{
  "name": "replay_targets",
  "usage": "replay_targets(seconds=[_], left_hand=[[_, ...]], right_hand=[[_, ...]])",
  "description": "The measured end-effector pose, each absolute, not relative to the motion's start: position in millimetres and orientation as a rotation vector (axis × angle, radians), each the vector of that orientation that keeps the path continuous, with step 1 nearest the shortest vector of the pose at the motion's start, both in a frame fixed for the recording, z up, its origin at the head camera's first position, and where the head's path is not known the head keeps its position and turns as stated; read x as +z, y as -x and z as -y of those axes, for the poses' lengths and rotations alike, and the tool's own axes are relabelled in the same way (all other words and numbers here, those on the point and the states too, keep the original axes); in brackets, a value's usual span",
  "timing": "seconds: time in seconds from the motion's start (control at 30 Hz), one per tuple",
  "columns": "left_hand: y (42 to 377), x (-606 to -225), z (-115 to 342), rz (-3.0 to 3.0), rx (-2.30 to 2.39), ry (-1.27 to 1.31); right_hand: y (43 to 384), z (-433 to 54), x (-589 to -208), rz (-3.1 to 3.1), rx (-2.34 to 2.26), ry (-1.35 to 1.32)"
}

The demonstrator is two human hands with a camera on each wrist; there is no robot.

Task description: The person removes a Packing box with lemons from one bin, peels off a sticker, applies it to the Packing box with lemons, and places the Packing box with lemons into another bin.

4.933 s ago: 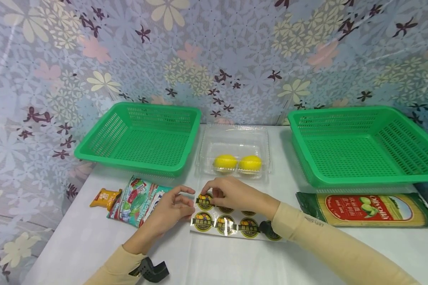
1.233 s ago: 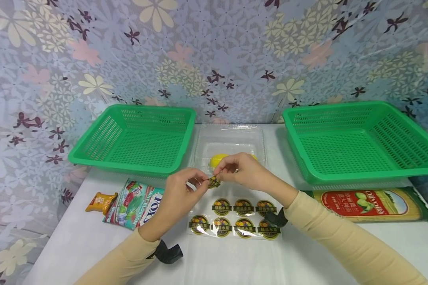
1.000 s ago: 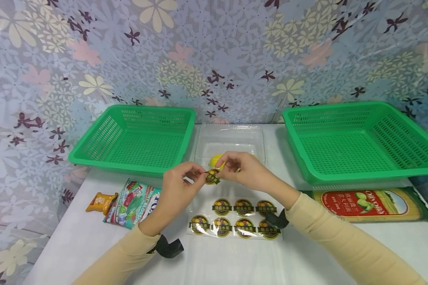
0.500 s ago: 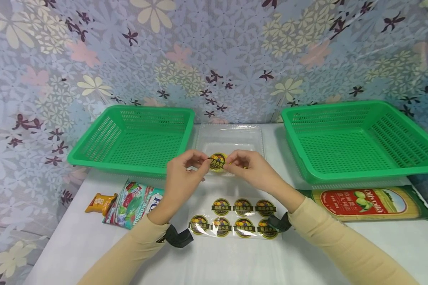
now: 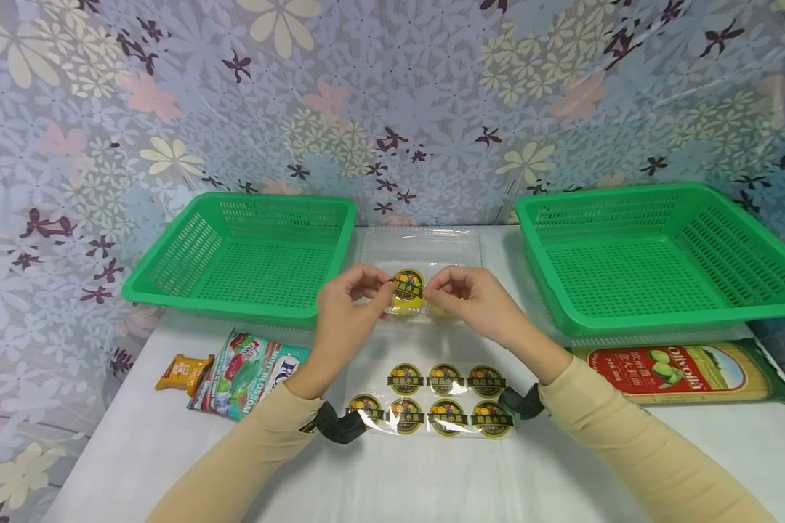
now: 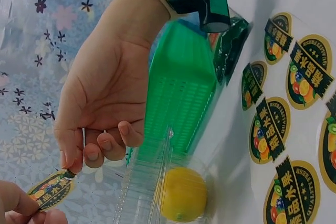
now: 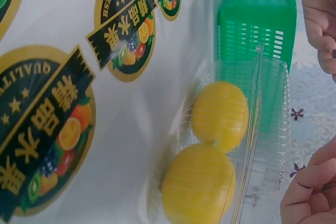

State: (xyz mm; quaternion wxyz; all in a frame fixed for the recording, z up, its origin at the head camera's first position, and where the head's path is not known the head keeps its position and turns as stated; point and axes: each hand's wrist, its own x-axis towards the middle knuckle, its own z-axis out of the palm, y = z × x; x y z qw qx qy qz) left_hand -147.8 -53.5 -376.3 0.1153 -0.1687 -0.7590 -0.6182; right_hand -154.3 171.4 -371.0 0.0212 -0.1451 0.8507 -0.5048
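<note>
A round black-and-gold fruit sticker (image 5: 407, 283) is stretched between both hands in the head view. My left hand (image 5: 347, 312) pinches its left end between thumb and forefinger. Thumb and forefinger of my right hand (image 5: 487, 301) pinch the right end. Behind and below the sticker stands a closed clear plastic clamshell box (image 5: 425, 250); two yellow lemons (image 7: 219, 111) show inside it in the right wrist view. The sticker is held up over the box, face towards the head camera. Nearer the front lies a sheet of the same stickers (image 5: 429, 417), its back left spot bare.
Green plastic baskets stand at the back left (image 5: 235, 309) and back right (image 5: 680, 323). A teal candy bag (image 5: 245, 374) and a small orange packet (image 5: 184, 373) lie on the left. At the right is a pack of spaghetti (image 5: 687, 370). A floral curtain (image 5: 392, 109) hangs behind.
The sticker has come off the sheet's back left spot. Both hands now hold it by opposite ends, turned face-on, and have carried it forward over the clamshell box.
</note>
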Motion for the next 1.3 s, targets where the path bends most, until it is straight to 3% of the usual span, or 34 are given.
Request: replay_targets(seconds=[0.4, 0.87, 1.3], left_hand=[[160.2, -377.5, 50.4, 2.272, -1.838, 0.55], [188.1, -362.9, 48.1, 2.394, -1.56, 0.68], [211.9, -349.8, 34.1, 2.627, -1.458, 0.612]], right_hand=[[164.1, -177.2, -362.9, -2.726, -1.488, 0.456], [184.7, -184.6, -340.7, -2.751, -1.332, 0.41], [205.9, -192.1, -337.7, -2.792, -1.207, 0.332]])
